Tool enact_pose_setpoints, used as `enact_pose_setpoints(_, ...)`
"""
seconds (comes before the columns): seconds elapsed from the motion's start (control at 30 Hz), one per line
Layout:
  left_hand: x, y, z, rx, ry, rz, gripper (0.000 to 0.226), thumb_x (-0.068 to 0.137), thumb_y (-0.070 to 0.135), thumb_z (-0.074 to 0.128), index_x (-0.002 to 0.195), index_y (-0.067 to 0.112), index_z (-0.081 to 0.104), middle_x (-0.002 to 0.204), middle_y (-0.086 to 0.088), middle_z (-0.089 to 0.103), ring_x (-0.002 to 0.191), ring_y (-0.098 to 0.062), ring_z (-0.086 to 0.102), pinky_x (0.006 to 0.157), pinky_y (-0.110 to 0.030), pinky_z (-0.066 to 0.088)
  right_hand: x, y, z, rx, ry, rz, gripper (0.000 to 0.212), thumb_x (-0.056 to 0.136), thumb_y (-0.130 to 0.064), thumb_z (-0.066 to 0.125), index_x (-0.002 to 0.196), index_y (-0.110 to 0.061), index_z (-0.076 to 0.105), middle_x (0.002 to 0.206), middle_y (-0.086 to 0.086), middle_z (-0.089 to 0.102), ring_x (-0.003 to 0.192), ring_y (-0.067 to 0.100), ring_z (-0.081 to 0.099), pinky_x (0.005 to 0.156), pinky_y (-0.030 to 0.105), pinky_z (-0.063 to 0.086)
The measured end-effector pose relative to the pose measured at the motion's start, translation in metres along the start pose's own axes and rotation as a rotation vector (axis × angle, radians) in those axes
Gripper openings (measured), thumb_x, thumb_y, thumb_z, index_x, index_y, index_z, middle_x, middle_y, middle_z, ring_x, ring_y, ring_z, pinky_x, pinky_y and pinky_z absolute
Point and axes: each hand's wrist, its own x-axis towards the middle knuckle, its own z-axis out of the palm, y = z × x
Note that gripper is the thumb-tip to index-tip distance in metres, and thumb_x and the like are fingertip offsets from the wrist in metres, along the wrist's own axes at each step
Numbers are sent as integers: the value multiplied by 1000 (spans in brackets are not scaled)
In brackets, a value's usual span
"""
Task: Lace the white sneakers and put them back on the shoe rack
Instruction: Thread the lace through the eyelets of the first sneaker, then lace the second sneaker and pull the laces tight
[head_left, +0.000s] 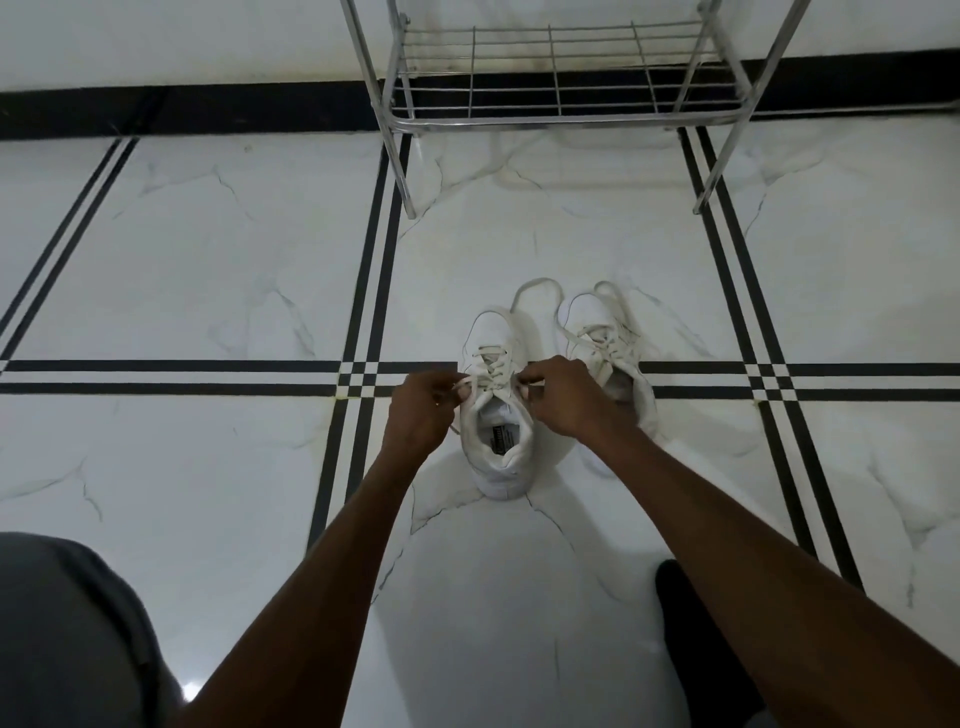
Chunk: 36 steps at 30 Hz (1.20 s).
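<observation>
Sneaker (497, 415) between hands, laces apparently pinched

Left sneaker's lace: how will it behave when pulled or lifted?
Likely floppy: the lace lies in a slack loop on the floor past the left sneaker. Probably light and thin, so each hand pinches an end. It may slide through the eyelets when tugged, tightening unevenly.
</observation>
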Motion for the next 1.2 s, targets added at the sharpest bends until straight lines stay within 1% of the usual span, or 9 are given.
enact_pose_setpoints(0.07,-6,-2,3,-103,20,-70,25,99,28,67,117,15,77,112,-5,78,96,-10,70,83,-17,55,-5,-6,6,109,21,66,26,95,-12,55,109,-6,75,112,15,74,106,32,67,85,29,49)
enact_pose_setpoints(0.2,-12,-6,7,-306,-50,-195,41,95,52,62,123,24,72,115,-4,75,109,-25,71,86,-49,64,-10,-13,15,321,-51,195,35,100,-30,49,114,-4,67,113,14,70,106,30,63,96,42,50)
enact_pose_setpoints(0.3,-11,-6,0,-359,-55,-226,47,89,63,60,119,29,74,114,-1,77,110,-24,72,90,-50,63,-9,-12,21,497,-42,223,41,95,-42,54,112,-6,67,108,16,71,101,31,67,90,53,56)
enact_pose_setpoints(0.57,-6,-22,-36,-325,90,-300,37,101,59,46,98,36,75,110,-3,75,111,-28,68,100,-49,55,6,-34,43,749,-175,244,36,101,-26,46,133,-23,61,128,3,64,113,25,64,93,50,58)
enact_pose_setpoints(0.77,5,-6,-39,-13,255,-143,47,107,44,45,120,7,71,114,-8,72,103,-18,63,84,-30,50,12,-35,27,516,-99,161,33,102,-23,45,126,-11,63,119,9,65,108,25,64,97,50,54)
enact_pose_setpoints(0.9,14,27,-18,101,407,168,27,105,29,53,110,10,71,109,-1,67,106,-19,63,90,-42,57,13,-18,-14,581,55,148,22,96,-19,57,112,-13,71,103,5,72,93,22,73,78,41,63)
enact_pose_setpoints(1.0,14,58,14,37,317,235,21,104,21,54,108,10,71,102,-3,71,92,-15,65,80,-32,56,8,4,-52,586,199,147,10,90,-12,66,97,-11,73,91,8,76,80,19,76,65,32,60)
enact_pose_setpoints(1.13,11,89,64,-35,22,170,25,101,26,63,111,5,73,98,-5,74,75,1,67,67,-12,53,-3,46,-88,412,361,215,10,80,-20,76,90,-18,76,89,-2,77,85,12,73,83,32,59)
enact_pose_setpoints(1.2,10,88,87,-7,-133,125,40,94,35,72,121,6,70,112,-5,71,83,-5,69,75,-14,54,-11,66,-94,366,331,270,19,80,-25,78,96,-16,76,93,1,76,88,16,72,86,39,60)
